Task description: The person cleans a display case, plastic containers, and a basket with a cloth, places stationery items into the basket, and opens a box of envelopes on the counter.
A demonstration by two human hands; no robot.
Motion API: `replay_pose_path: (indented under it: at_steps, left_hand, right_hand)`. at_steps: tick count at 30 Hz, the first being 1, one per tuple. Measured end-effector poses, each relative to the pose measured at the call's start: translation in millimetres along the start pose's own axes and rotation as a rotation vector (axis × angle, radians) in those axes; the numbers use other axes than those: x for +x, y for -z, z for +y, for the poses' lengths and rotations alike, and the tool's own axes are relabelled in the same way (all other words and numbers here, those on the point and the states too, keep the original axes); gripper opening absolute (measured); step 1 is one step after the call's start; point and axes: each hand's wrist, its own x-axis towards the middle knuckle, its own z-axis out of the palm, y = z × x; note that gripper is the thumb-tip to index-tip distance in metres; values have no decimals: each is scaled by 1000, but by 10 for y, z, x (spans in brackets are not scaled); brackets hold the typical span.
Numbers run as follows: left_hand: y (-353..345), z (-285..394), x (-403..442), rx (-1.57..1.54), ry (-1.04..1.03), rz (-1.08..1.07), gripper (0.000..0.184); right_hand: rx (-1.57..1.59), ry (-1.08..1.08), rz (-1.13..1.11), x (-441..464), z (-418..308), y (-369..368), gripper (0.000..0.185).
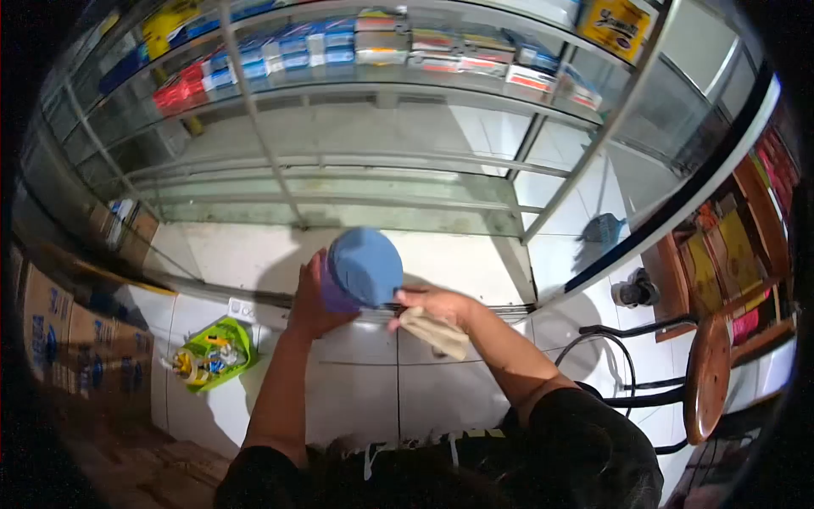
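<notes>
A round container [366, 266] with a blue-grey lid and a purplish side is held up in front of the glass display case. My left hand [310, 304] is wrapped round its left side. At its lower right edge, my right hand [439, 304] has its fingertips at the lid's rim, closed with a folded beige cloth [434, 334] hanging from the palm. The container's underside is hidden from this view.
Small boxes [335, 42] line the glass shelf above. A green basket [222, 355] of small items sits on the tiled floor, beside cardboard boxes [72, 335]. To the right are a wooden-seated stool [708, 382], a blue dustpan [604, 229] and wooden shelving [674, 284].
</notes>
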Motion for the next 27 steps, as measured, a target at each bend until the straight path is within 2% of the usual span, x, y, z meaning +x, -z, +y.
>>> replay_pose_path:
  at_steps: [2, 3, 5, 7, 10, 13, 15, 18, 19, 21, 22, 24, 27]
  left_hand:
    - [-68, -2, -14, 36, -35, -52, 116]
    - [-132, -53, -54, -18, -52, -11, 114]
    - [-242, -116, -65, -133, -72, 65, 110]
    - [-262, -58, 7, -184, -118, 9, 107]
    - [-274, -22, -10, -270, -172, -103, 101]
    - [-361, 25, -4, -83, -178, -208, 90]
    - [-359, 22, 44, -121, -203, -177, 86]
    - [-250, -23, 82, -193, -228, -107, 77]
    - [-158, -61, 103, -187, -165, -136, 75]
    - [12, -165, 128, -171, -40, -195, 72]
    - [65, -222, 121, -171, -37, -195, 72]
    - [161, -337, 82, -115, -4, -136, 63]
    - [300, -501, 6, -84, 78, -93, 58]
  right_hand:
    - [204, -208, -318, 0, 45, -15, 42]
    - [201, -183, -306, 24, 37, -5, 42]
    - [393, -95, -301, 80, 55, 27, 41]
    - [496, -53, -294, 35, 15, 63, 41]
    - [288, 46, 119, -158, -213, 9, 37]
    - [294, 114, 234, -238, -235, 75, 28]
    - [291, 145, 301, -291, -236, 192, 25]
    - [509, 287, 535, -208, -79, 536, 28]
    - [506, 282, 536, -110, 48, 738, 28]
    - [644, 440, 656, 64, 281, 1140, 32]
    - [643, 437, 655, 71, 350, 1287, 32]
    - [679, 539, 826, 15, 327, 1466, 32]
    - [689, 566, 910, -84, 264, 1656, 32]
